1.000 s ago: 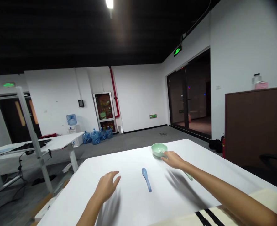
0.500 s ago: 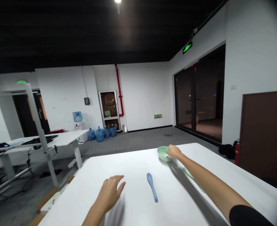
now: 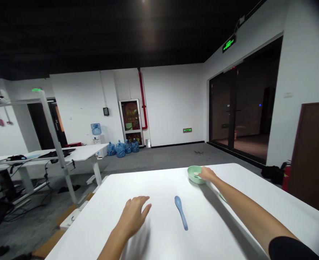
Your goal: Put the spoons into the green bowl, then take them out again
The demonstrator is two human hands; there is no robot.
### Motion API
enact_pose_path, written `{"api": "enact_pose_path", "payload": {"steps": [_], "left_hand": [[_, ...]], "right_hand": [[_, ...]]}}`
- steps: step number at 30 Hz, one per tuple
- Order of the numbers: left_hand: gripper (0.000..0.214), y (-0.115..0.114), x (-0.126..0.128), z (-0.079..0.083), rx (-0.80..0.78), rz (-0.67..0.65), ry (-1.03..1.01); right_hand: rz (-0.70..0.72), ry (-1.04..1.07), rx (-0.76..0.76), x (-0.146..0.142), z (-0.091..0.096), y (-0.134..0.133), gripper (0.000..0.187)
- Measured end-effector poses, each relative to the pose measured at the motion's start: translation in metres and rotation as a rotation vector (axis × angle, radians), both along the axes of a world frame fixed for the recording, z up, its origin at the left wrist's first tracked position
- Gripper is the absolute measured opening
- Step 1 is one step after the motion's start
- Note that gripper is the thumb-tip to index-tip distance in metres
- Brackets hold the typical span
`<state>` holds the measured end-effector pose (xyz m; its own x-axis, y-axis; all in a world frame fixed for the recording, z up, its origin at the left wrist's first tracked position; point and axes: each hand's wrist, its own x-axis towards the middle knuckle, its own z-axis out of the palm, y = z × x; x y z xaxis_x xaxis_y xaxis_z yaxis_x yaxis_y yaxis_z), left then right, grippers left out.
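Observation:
A light green bowl (image 3: 193, 178) is near the far edge of the white table. My right hand (image 3: 208, 174) is closed at its right rim, with fingertips reaching over the inside. Something small and pale shows in the bowl beside those fingertips; I cannot tell what it is. Lying in the middle of the table is a blue spoon (image 3: 181, 213), its bowl end pointing away from me. To its left, my left hand (image 3: 134, 213) hovers with thumb and fingers apart, holding nothing. A light green utensil (image 3: 222, 197) lies mostly hidden behind my right forearm.
The white table (image 3: 159, 231) has rounded far corners. Another white table (image 3: 87, 153) with cables and a metal frame stands at the left. Blue water bottles (image 3: 120, 148) stand by the far wall. Cardboard boxes (image 3: 47, 245) lie low beside the table's left edge.
My view has shifted slightly, so the whole scene sits a little further right. The bowl, the blue spoon and both hands keep about the same places relative to each other.

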<state>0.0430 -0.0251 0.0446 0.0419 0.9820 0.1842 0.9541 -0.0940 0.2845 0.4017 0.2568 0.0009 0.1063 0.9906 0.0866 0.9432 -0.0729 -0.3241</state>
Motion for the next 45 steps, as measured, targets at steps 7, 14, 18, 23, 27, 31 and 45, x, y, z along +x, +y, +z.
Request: {"api": "enact_pose_path", "payload": {"steps": [7,14,18,23,27,31,45], "left_hand": [[0.052,0.002,-0.001,0.000,0.007,-0.019,0.024],[0.052,0.002,-0.006,-0.005,0.034,-0.016,0.061],[0.053,-0.002,-0.007,-0.005,0.024,-0.008,0.065],[0.055,-0.004,-0.006,-0.002,0.012,-0.007,0.069],[0.057,-0.003,-0.007,-0.004,0.014,-0.016,0.063],[0.058,-0.002,-0.009,-0.006,0.008,-0.015,0.053],[0.055,-0.003,-0.007,-0.004,0.029,-0.005,0.063]], "right_hand": [[0.047,-0.016,0.015,0.028,0.039,-0.047,0.031],[0.066,0.005,-0.065,0.082,0.036,-0.106,0.028],[0.046,-0.003,-0.162,0.107,0.019,-0.124,0.022],[-0.044,-0.022,-0.206,0.122,-0.001,-0.133,0.022],[-0.063,-0.013,-0.271,0.126,-0.011,-0.135,0.025],[-0.043,-0.027,-0.339,0.126,-0.016,-0.135,0.024],[-0.070,-0.060,-0.303,0.127,-0.034,-0.126,0.026]]}}
